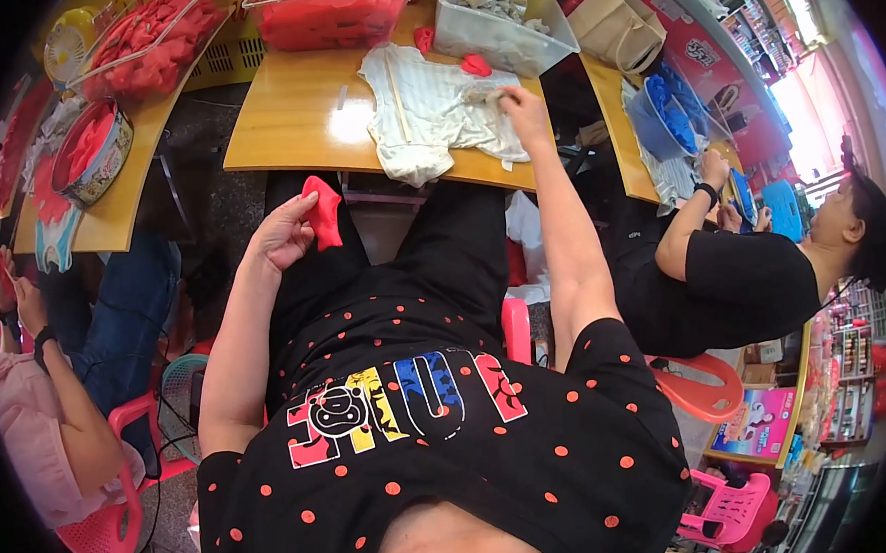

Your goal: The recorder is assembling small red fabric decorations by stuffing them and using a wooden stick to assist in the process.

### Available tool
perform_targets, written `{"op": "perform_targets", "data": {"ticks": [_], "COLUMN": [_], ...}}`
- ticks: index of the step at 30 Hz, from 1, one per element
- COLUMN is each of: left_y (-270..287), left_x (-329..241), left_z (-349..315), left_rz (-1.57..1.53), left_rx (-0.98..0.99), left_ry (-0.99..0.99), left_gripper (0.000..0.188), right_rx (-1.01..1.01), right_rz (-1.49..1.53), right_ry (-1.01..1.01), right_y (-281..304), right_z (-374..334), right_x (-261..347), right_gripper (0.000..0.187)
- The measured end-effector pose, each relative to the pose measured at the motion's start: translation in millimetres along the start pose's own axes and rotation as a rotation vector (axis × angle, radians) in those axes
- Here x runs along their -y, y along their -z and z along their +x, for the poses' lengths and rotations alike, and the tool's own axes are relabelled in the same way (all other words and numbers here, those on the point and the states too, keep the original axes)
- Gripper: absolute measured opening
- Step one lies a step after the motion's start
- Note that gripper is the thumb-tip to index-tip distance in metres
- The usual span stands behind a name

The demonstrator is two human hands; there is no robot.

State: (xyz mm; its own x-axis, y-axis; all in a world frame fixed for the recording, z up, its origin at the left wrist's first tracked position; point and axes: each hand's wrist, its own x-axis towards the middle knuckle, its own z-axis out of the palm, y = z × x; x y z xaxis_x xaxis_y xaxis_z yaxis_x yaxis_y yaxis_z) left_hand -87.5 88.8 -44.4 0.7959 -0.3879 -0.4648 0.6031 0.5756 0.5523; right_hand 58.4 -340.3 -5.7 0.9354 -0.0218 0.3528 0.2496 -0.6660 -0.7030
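Observation:
My left hand (285, 230) is closed on a small red cloth piece (326, 223), which hangs from my fingers above my lap, in front of the table's near edge. Reaching forward, my right hand (525, 114) is over the right side of a white striped cloth (416, 113) spread on the table. Its thumb and fingers are pinched together at the cloth; what lies between them is too small to make out. Just beyond that hand rests a small red cloth bundle (475, 66).
At the table's (284, 115) far edge stand a clear bin of red pieces (330, 24) and a clear bin of greyish pieces (551, 46). A tan bag (622, 29) stands at the right. People work on both sides, near a round tin (107, 179) and a blue bucket (656, 135).

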Motion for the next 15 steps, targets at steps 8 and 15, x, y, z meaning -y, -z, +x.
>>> {"op": "perform_targets", "data": {"ticks": [8, 15], "left_y": [-2, -2], "left_x": [0, 2], "left_z": [-2, -1], "left_rz": [0.014, 0.018], "left_rx": [-0.066, -0.051], "left_ry": [-0.013, -0.009], "left_gripper": [0.015, 0.017], "right_rx": [-0.247, -0.167], "right_rz": [1.75, 1.718], "right_ry": [-0.57, -0.475], "right_y": [24, 25], "right_z": [-3, -20], "right_x": [-31, -32], "right_gripper": [0.028, 0.033]}}
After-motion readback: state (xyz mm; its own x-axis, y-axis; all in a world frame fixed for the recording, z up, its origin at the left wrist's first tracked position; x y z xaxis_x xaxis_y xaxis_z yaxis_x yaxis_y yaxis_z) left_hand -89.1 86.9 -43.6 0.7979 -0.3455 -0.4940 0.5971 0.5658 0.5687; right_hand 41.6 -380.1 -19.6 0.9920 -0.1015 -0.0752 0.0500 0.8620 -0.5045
